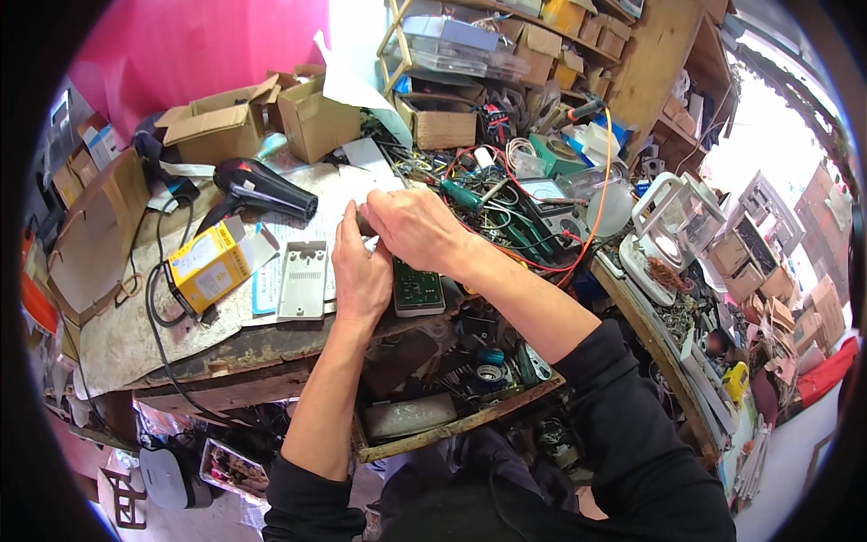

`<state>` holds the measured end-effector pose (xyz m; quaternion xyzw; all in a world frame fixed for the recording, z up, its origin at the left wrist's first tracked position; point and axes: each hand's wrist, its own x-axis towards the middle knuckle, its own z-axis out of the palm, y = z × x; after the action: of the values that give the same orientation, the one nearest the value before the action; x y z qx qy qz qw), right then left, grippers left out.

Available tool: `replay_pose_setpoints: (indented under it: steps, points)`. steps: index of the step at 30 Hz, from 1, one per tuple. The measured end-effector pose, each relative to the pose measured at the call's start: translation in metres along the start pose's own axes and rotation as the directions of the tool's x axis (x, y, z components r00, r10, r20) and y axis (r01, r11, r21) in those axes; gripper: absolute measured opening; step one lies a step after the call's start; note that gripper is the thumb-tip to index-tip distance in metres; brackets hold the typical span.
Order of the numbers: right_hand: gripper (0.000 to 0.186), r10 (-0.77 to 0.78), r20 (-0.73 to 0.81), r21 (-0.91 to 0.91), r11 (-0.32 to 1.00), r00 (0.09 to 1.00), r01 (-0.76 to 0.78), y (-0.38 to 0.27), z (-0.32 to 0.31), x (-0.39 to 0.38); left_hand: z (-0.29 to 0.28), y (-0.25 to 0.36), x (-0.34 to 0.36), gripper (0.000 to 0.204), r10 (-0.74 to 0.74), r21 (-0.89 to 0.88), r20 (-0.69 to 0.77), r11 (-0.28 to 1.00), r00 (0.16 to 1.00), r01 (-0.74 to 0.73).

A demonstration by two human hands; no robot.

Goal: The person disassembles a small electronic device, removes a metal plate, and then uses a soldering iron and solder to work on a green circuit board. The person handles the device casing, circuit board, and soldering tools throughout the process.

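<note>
My left hand (pixel 361 275) and my right hand (pixel 417 228) meet over the workbench, fingers drawn together. Between the fingertips shows a little of something small and dark, too hidden to name. Beneath and beside the hands lies a green circuit board (pixel 417 291) in a light grey housing, partly covered by my right hand and wrist. Left of my left hand rests an empty light grey plastic housing half (pixel 302 282), its inside facing up.
A black hair dryer (pixel 262 188), a yellow box (pixel 212 269) and cardboard boxes (pixel 316 117) occupy the bench's left side. Wires, a green-handled screwdriver (pixel 461 194) and red test leads crowd the right. An open drawer (pixel 465 420) with tools juts out below.
</note>
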<state>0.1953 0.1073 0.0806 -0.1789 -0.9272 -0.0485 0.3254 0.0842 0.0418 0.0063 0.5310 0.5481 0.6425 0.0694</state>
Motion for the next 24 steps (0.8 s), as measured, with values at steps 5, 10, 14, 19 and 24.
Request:
replay_pose_setpoints:
  steps: [5,10,14,19,24]
  points:
    - [0.033,0.291,-0.085,0.259,0.93,0.953,-0.261,0.038,0.006,0.02,-0.003,0.003,0.0,0.069,-0.034,-0.066,0.001,0.997,0.999,0.034]
    - [0.038,0.568,0.042,0.055,0.82,0.822,-0.569,0.08,0.031,0.022,0.005,0.001,0.001,0.062,0.05,-0.025,-0.059,0.998,0.997,-0.052]
    - [0.033,0.636,0.094,-0.074,0.772,0.766,-0.632,0.087,0.033,0.026,0.003,0.0,0.003,0.058,0.063,0.004,-0.077,0.998,0.995,-0.063]
    - [0.019,0.571,0.129,-0.113,0.821,0.811,-0.56,0.096,-0.01,0.01,-0.003,0.011,0.0,0.06,0.012,0.031,-0.108,0.999,0.994,-0.009]
    - [0.017,0.535,0.456,-0.291,0.845,0.711,-0.449,0.077,-0.048,-0.025,-0.006,0.009,-0.002,0.061,-0.011,0.119,-0.136,0.993,0.991,0.027]
